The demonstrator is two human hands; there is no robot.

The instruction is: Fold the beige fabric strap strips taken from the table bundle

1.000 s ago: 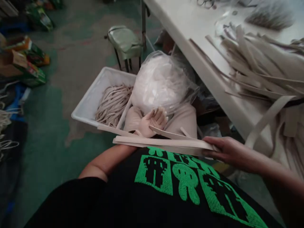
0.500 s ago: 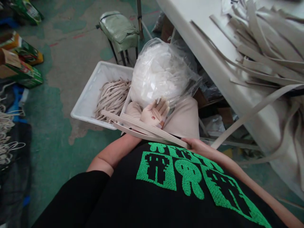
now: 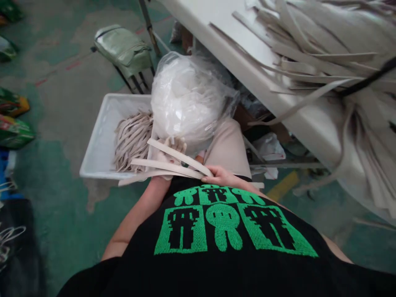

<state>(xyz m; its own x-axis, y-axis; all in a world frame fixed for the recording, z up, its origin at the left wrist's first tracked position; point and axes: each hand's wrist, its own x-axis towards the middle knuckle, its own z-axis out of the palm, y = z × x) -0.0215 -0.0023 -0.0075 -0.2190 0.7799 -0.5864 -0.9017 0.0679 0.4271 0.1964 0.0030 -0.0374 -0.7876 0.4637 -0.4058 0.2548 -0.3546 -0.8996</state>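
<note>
My right hand (image 3: 220,176) is closed on several flat beige strips (image 3: 173,165) in front of my lap. Their left ends fan out over my left forearm and the edge of a white bin (image 3: 93,136). A short strip end sticks out to the right of that hand. My left hand (image 3: 168,152), in a pale glove, lies palm up behind the strips with its fingers loosely apart. The strips partly cover it. Beyond it, a clear plastic bag (image 3: 188,99) full of white material rests by my legs. Cut beige strips (image 3: 133,140) lie heaped in the bin.
On the right, a white table (image 3: 198,20) carries a big pile of beige straps (image 3: 324,45), some hanging over its edge. A green padded stool (image 3: 123,47) stands behind the bin. Green boxes (image 3: 15,130) and a dark bag (image 3: 18,239) are at left.
The view has shifted right. My right hand has moved left, closer to my left hand, with the strips, whose ends are more fanned. My left hand stays palm up.
</note>
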